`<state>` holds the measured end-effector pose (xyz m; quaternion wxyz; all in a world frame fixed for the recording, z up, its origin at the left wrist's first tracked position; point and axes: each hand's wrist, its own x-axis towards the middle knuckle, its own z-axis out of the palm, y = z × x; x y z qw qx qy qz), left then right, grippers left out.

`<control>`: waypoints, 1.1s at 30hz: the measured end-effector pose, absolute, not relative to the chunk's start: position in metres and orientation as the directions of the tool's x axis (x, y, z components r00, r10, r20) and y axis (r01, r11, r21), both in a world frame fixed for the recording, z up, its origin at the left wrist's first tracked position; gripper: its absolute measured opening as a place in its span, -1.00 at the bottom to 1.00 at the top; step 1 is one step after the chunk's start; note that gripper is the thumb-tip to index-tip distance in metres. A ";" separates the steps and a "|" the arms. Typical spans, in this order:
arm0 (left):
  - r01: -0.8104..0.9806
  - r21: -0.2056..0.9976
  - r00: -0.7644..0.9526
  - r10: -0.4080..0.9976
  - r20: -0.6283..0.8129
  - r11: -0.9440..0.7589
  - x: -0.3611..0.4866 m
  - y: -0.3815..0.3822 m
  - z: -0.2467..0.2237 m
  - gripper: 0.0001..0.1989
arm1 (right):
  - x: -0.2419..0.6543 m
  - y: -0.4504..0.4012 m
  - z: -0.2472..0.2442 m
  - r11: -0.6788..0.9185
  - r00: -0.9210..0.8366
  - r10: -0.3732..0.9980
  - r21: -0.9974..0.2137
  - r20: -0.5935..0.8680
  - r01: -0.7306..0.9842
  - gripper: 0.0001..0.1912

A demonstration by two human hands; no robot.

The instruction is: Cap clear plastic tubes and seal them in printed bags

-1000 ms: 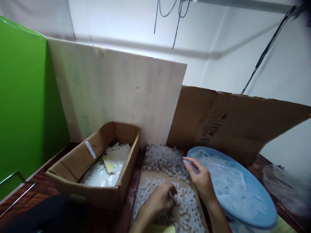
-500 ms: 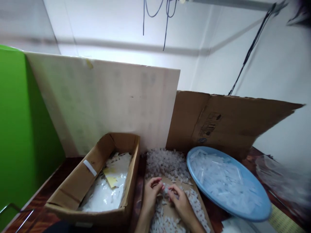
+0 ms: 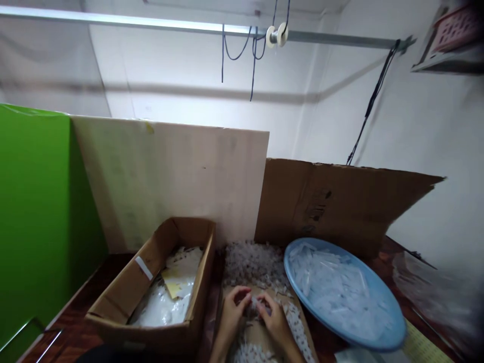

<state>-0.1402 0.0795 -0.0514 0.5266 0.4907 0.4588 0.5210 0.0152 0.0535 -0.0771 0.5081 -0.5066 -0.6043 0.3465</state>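
Low in the middle of the head view, my left hand (image 3: 232,306) and my right hand (image 3: 274,317) face each other, thumbs and fingertips closed in a pinch. Between them is a small translucent plastic piece (image 3: 254,301), too small and blurred for its exact shape to show. Under my hands lies a brown cardboard sheet (image 3: 258,333). Just beyond my fingertips a heap of small translucent pieces (image 3: 252,261) covers its far part. More whitish pieces (image 3: 297,325) lie to the right of my right hand, and others are scattered near my wrists.
An open cardboard box (image 3: 124,297) with white and yellow scraps stands on the left. A blue oval basin (image 3: 397,322) of clear plastic pieces is on the right. A pale board (image 3: 177,176), a cardboard panel (image 3: 340,206) and a green panel (image 3: 34,201) border the table.
The camera view has tilted up, bringing the rail, a hanging spool and a pink basket into sight. My hands remain close together over the cardboard, still pinching.
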 end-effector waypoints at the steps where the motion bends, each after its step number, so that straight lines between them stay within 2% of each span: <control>1: -0.093 0.995 0.041 0.999 0.031 -0.027 -0.140 0.078 -0.050 -0.56 | 0.016 0.052 -0.077 0.251 0.029 0.963 -0.931 0.268 0.264 -0.58; 9: -0.084 0.995 0.043 0.997 0.066 -0.062 -0.141 0.068 -0.031 -0.49 | 0.016 0.044 -0.060 0.302 0.007 0.949 -0.914 0.315 0.270 -0.61; 13: -0.085 0.990 -0.005 0.994 0.113 -0.113 -0.144 0.059 -0.020 -0.52 | 0.014 0.039 -0.045 0.336 -0.031 0.939 -0.901 0.341 0.276 -0.62; 18: -0.079 0.989 -0.045 0.991 0.125 -0.128 -0.144 0.038 -0.016 -0.56 | 0.006 0.019 -0.041 0.346 0.004 0.932 -0.896 0.361 0.278 -0.64; 24: -0.078 0.993 -0.051 0.995 0.082 -0.086 -0.136 0.013 -0.017 -0.57 | -0.001 -0.006 -0.048 0.325 0.067 0.934 -0.911 0.352 0.255 -0.62; 29: -0.082 0.993 -0.056 0.995 0.085 -0.089 -0.133 -0.002 -0.016 -0.61 | 0.002 -0.017 -0.046 0.311 0.055 0.943 -0.925 0.329 0.217 -0.65; 33: -0.090 0.990 -0.037 0.994 0.103 -0.106 -0.132 -0.014 -0.008 -0.58 | 0.004 -0.027 -0.038 0.280 0.016 0.958 -0.944 0.287 0.172 -0.60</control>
